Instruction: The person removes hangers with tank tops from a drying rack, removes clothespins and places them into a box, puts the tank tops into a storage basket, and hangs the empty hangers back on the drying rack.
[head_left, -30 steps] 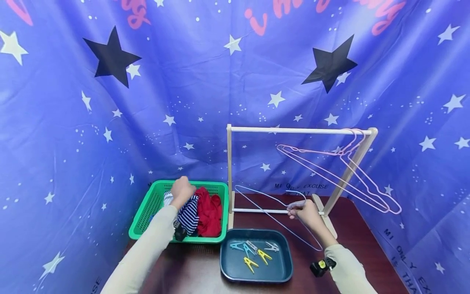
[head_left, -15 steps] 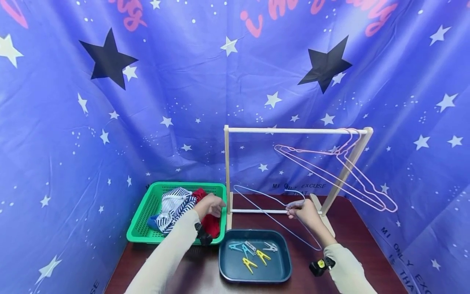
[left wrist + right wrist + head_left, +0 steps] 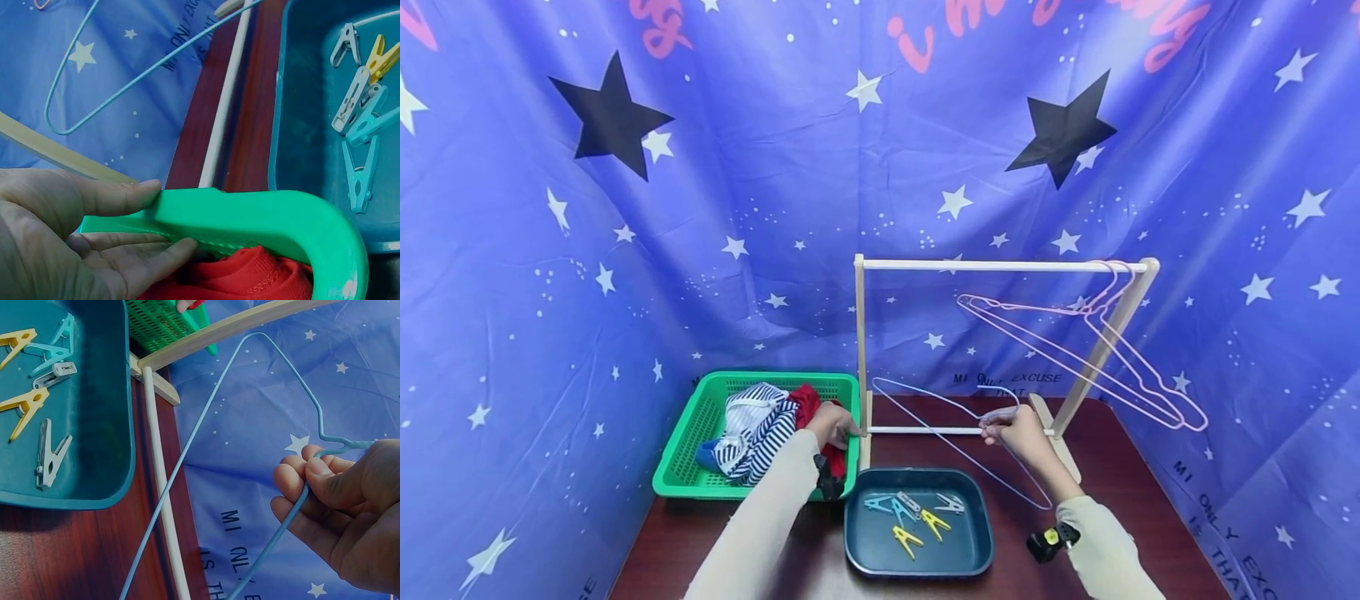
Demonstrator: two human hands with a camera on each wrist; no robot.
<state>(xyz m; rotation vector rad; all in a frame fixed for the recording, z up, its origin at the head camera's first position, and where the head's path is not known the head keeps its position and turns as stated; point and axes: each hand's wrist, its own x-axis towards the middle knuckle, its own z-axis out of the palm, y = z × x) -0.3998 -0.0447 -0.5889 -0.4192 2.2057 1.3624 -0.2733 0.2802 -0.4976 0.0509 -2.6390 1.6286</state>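
A green plastic basket (image 3: 775, 377) stands at the left, holding a blue-and-white striped garment (image 3: 762, 437) and a red garment (image 3: 250, 278). On its right rim my left hand (image 3: 827, 423) has a grip; the left wrist view shows the thumb on the rim and the other fingers inside, near the red cloth. My right hand (image 3: 1024, 432) pinches a light blue wire hanger (image 3: 186, 450) just below its neck, between thumb and fingers. The hanger is held tilted in front of the drying rack (image 3: 970, 266), apart from its top bar.
Two pink hangers (image 3: 1037, 343) hang at the right end of the rack's top bar. A dark teal tray (image 3: 917, 572) with several clothespins (image 3: 934, 524) sits in front, between the arms. Starry blue fabric (image 3: 820, 208) encloses the dark red table (image 3: 647, 550).
My left hand has come off the striped garment and moved right to the basket's right rim. The right hand still holds the blue hanger in nearly the same place.
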